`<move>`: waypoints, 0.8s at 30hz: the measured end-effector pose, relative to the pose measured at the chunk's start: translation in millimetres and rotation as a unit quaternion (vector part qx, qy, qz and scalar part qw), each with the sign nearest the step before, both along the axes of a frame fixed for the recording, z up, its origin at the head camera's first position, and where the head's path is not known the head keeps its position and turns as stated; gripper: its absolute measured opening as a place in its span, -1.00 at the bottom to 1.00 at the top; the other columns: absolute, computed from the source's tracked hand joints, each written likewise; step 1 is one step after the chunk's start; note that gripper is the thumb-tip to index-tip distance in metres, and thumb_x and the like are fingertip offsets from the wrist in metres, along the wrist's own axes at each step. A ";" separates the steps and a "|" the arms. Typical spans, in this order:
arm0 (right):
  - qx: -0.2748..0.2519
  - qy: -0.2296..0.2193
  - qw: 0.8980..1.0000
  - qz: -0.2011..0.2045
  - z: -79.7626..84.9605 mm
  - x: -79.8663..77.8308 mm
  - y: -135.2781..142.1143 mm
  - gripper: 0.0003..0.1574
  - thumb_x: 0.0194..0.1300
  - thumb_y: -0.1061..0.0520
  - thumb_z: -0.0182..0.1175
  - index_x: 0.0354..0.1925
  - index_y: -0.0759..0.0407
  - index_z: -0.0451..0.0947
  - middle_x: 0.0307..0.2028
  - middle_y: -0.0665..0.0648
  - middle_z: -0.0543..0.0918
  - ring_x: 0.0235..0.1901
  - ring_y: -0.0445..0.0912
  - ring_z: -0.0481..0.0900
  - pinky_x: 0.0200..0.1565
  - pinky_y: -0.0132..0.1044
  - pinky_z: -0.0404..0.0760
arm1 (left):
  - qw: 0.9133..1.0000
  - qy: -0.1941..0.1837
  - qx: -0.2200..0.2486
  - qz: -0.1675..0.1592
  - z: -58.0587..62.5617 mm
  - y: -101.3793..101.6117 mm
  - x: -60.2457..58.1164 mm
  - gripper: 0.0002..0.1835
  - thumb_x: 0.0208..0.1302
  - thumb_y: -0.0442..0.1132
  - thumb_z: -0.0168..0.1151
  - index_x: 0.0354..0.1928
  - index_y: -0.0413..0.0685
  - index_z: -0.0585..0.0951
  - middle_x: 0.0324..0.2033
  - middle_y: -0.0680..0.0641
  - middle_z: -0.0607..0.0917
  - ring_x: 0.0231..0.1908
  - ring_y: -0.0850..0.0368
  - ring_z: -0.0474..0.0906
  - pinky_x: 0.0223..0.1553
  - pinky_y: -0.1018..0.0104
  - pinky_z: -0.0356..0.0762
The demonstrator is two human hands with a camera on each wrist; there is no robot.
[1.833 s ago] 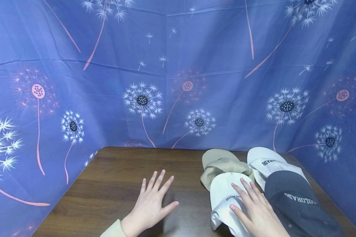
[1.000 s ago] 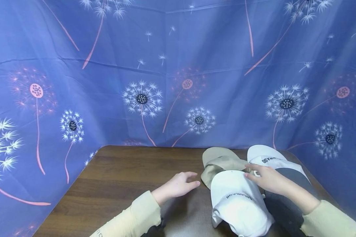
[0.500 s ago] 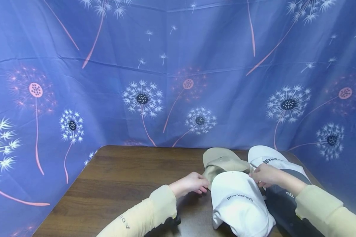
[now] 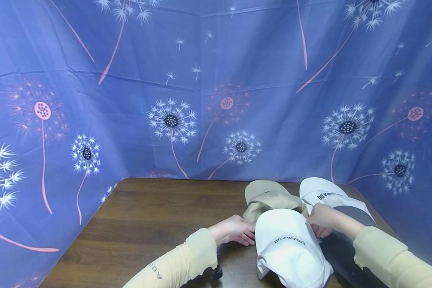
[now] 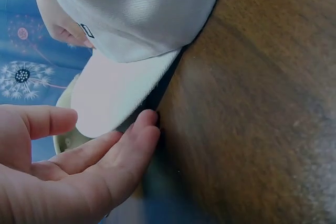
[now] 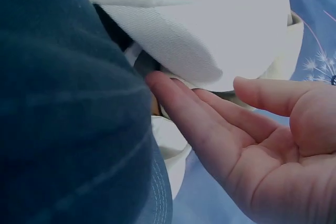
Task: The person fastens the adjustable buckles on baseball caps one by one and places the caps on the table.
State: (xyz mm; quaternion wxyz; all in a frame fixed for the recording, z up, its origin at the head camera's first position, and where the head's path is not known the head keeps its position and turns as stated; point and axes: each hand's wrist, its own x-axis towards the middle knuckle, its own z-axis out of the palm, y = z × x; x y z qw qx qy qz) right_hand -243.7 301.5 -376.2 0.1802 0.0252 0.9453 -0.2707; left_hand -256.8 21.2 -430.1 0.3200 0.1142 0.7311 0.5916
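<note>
A white baseball cap (image 4: 291,244) with dark lettering lies on the wooden table, brim toward the back. My left hand (image 4: 234,230) is at the brim's left edge. In the left wrist view its thumb stands beside the white brim (image 5: 113,95) and the fingers (image 5: 126,163) reach to its underside, a gap between them. My right hand (image 4: 324,220) is at the right edge of the brim. In the right wrist view its fingers (image 6: 199,114) extend nearly straight below the brim, the thumb apart from them.
A beige cap (image 4: 268,196) lies just behind the white one. Another white cap (image 4: 320,192) is at the back right. A dark cap (image 4: 340,256) lies partly hidden under the right forearm. A blue dandelion-print cloth (image 4: 201,80) hangs behind the wooden table (image 4: 147,216).
My left hand has moved right to the white cap's brim. My right hand has lifted off the cap's top and come round to the brim's right edge. The caps lie as before.
</note>
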 end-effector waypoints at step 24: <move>0.016 -0.017 1.000 0.008 15.1 7.2 -11.3 -0.70 0.16 0.17 0.08 -0.52 0.43 0.49 -0.64 0.23 0.59 -0.63 0.01 0.60 -0.54 -0.22 0.59 | 0.999 -0.019 0.048 0.014 10.6 -5.9 2.6 -0.77 0.17 -0.34 0.06 -0.32 -0.45 0.57 -0.45 -0.27 0.65 -0.43 -0.08 0.64 -0.36 0.14 0.59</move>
